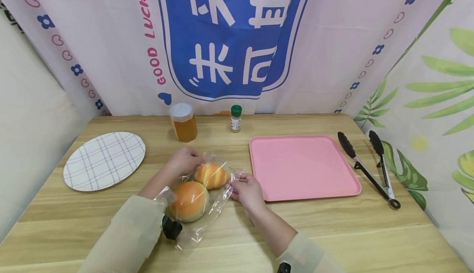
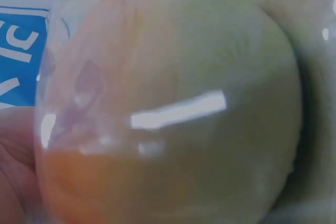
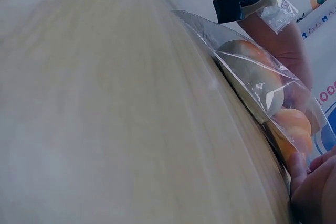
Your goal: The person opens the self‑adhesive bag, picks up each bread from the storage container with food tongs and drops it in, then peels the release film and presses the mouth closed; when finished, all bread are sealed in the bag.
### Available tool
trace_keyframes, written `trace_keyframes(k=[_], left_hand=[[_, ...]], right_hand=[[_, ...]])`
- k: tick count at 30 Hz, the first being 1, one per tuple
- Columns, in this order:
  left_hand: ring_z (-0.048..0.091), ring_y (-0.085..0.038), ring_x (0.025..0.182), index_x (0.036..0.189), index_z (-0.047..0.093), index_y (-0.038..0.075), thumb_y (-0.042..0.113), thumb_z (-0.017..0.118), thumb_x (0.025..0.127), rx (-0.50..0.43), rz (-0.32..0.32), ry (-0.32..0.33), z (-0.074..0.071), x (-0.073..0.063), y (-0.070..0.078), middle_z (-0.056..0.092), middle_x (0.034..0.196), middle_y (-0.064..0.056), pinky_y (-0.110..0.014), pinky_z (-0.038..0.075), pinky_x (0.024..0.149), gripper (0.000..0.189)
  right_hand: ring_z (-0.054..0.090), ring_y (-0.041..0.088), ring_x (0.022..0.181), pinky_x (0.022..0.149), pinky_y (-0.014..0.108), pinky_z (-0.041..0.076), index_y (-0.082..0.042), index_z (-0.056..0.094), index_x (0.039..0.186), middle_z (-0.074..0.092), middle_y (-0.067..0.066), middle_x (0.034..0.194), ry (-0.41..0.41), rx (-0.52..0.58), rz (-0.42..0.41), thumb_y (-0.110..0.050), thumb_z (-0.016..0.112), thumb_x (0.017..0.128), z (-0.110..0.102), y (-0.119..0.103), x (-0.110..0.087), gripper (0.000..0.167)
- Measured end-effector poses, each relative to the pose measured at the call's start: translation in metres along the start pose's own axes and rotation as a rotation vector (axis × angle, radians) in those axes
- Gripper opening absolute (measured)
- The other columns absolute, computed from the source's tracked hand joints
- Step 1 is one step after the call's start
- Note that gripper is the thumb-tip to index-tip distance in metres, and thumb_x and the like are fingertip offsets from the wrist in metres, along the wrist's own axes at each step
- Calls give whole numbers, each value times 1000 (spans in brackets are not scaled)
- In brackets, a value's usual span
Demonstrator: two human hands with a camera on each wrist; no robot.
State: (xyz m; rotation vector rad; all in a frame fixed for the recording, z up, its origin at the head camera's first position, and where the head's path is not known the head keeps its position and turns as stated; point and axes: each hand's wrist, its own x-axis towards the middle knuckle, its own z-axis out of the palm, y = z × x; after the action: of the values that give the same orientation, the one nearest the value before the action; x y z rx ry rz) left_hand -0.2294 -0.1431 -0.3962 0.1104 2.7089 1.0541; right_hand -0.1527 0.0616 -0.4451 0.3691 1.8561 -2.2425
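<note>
A clear plastic bag point(image 1: 200, 232) lies slanted across the near middle of the table, holding a round bun point(image 1: 189, 201) and a smaller ridged bread roll point(image 1: 211, 175). My left hand point(image 1: 184, 160) pinches its upper left edge, with the forearm running along the bun's side. At the upper right corner, my right hand point(image 1: 249, 193) pinches the film between thumb and fingers. The bun point(image 2: 173, 103) fills the left wrist view behind shiny film. In the right wrist view the bag point(image 3: 202, 27) stretches along the table, its roll point(image 3: 291, 129) closest to my right fingers.
A pink tray point(image 1: 296, 166) lies right of the bag, with black-tipped tongs point(image 1: 370, 174) spread beside it. On the left is a checked oval plate point(image 1: 105, 161). A jar of amber contents point(image 1: 184, 125) and a green-capped shaker point(image 1: 235, 119) stand near the back curtain.
</note>
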Motion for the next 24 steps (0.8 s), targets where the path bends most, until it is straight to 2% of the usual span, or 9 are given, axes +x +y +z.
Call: trace_keyframes(k=[4, 7, 10, 14, 17, 20, 24], left_hand=[[51, -14, 62, 75, 66, 4, 22, 60, 92, -31, -17, 66, -3, -3, -5, 57, 64, 1, -23, 43, 52, 26], [54, -16, 72, 86, 69, 2, 25, 60, 93, -103, -51, 107, -7, -6, -8, 62, 75, -2, -23, 45, 58, 25], [55, -14, 76, 97, 68, 2, 26, 60, 95, -254, -84, 121, -13, -12, -8, 64, 81, -1, -22, 48, 63, 26], [60, -6, 76, 101, 64, 2, 23, 60, 97, -558, -79, 116, -19, -22, 0, 67, 82, 8, -19, 56, 71, 22], [65, -2, 79, 97, 65, 7, 21, 62, 97, -711, -41, 140, -22, -33, 8, 70, 83, 14, -18, 58, 77, 14], [68, -2, 82, 91, 66, 14, 20, 62, 97, -771, 35, 189, -22, -45, 16, 72, 84, 18, -18, 59, 80, 9], [69, -3, 84, 85, 67, 17, 15, 61, 97, -821, 182, 256, -21, -61, 27, 74, 86, 18, -18, 59, 80, 14]], right_hand=[[70, 15, 86, 80, 27, 62, 8, 51, 125, 66, 25, 112, 3, -32, 7, 1, 55, 94, 0, -1, 0, 32], [70, 15, 88, 80, 26, 61, 8, 52, 127, 66, 27, 115, 11, -38, -6, 0, 55, 94, -2, -5, 0, 34], [69, 13, 85, 78, 23, 61, 8, 53, 127, 67, 26, 114, 16, -31, -45, -2, 57, 94, -6, -14, 0, 35], [69, 10, 84, 76, 22, 61, 8, 57, 123, 69, 23, 111, 1, -43, -142, -2, 56, 94, -13, -32, -1, 31], [71, 9, 84, 78, 27, 62, 11, 57, 118, 70, 22, 110, -23, -57, -238, -2, 54, 96, -18, -47, -6, 25], [71, 6, 83, 79, 29, 62, 10, 59, 113, 72, 19, 107, -26, -103, -332, -6, 53, 99, -24, -61, -12, 22], [70, 3, 83, 77, 24, 61, 10, 62, 108, 74, 13, 104, -6, -156, -465, -5, 54, 99, -31, -79, -20, 19]])
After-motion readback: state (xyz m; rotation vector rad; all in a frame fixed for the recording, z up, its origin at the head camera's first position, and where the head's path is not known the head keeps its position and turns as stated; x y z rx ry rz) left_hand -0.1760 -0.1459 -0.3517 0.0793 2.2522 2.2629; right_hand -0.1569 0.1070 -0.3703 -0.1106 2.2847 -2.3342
